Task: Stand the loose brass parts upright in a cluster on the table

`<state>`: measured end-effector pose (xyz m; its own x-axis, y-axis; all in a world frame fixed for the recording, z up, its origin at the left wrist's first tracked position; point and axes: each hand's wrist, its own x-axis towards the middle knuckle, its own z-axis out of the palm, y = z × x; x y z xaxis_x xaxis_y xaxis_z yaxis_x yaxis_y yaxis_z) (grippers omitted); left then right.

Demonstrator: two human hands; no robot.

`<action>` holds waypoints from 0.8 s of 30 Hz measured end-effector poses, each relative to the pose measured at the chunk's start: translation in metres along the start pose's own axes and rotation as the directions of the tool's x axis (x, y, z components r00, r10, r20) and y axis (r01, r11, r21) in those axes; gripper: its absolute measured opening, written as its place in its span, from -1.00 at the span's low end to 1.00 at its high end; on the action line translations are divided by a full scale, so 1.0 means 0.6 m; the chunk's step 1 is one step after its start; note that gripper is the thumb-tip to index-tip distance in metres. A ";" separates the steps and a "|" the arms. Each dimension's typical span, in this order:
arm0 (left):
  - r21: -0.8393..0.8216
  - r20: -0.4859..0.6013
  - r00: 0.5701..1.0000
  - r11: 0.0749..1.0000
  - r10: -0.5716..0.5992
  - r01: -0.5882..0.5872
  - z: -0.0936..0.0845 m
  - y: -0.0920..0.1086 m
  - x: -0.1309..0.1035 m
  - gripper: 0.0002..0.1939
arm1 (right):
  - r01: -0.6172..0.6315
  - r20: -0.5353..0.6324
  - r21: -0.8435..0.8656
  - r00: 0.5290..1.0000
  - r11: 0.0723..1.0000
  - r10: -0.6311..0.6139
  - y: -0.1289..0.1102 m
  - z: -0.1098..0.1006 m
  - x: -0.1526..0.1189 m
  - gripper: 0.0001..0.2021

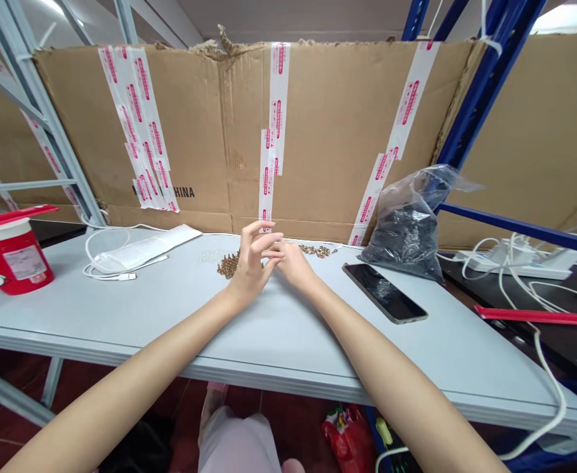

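My left hand (249,264) and my right hand (293,264) meet over the middle of the grey table (278,328). The left thumb and fingers curl toward the right hand's fingertips, in a pinch. My right fingers are bent and partly hidden behind the left hand. Whatever lies between the fingertips is too small or too covered to make out. Just left of my left hand is a pile of small brass-coloured pieces (228,265). More small brass-coloured pieces (320,251) lie beyond my right hand. Small clear pieces (211,256) are scattered further left.
A phone (386,292) and a clear bag of black pieces (406,230) lie to the right. On the left are a white power strip-like block with cable (145,249) and a red cup (17,256). A cardboard panel (318,138) stands behind; a blue post (485,92) rises at right.
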<state>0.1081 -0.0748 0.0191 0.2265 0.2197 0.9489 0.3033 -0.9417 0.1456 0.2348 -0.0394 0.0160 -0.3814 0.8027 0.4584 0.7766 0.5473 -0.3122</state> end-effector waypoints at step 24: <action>0.091 -0.056 0.989 0.986 -0.137 0.142 -0.016 -0.027 0.008 -0.83 | 0.024 -0.075 0.045 0.997 0.999 -0.021 0.010 0.012 0.002 -0.84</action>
<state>0.0954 -0.0610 0.0241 0.1310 0.3322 0.9341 0.4157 -0.8738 0.2524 0.2353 -0.0336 0.0085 -0.3586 0.7711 0.5261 0.7439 0.5765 -0.3379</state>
